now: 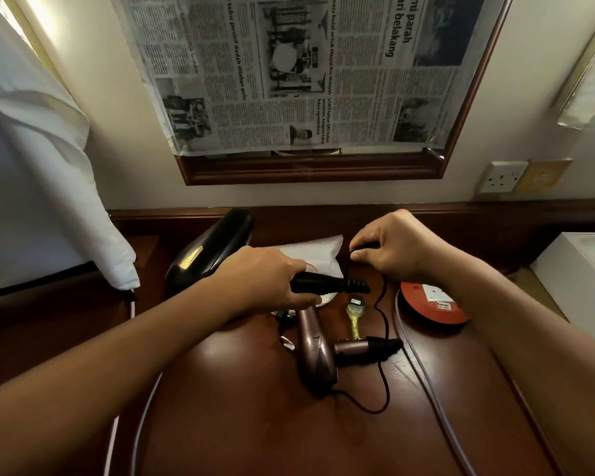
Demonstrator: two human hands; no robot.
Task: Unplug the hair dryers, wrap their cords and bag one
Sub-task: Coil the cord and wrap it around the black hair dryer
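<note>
While left hand (268, 280) grips black dryer handle (323, 282) | right fingers (368, 247) pinch cord (382, 297) | newspaper (289, 73) reads "belakang"

Dark wooden table (255, 424): bronze hair dryer (315, 352), white bag (318, 252), red socket reel (431, 304).

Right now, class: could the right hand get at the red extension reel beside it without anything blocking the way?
Probably yes. The reel lies just below the right hand with nothing between them, but that hand is pinching the black cord and would have to drop it first.
</note>
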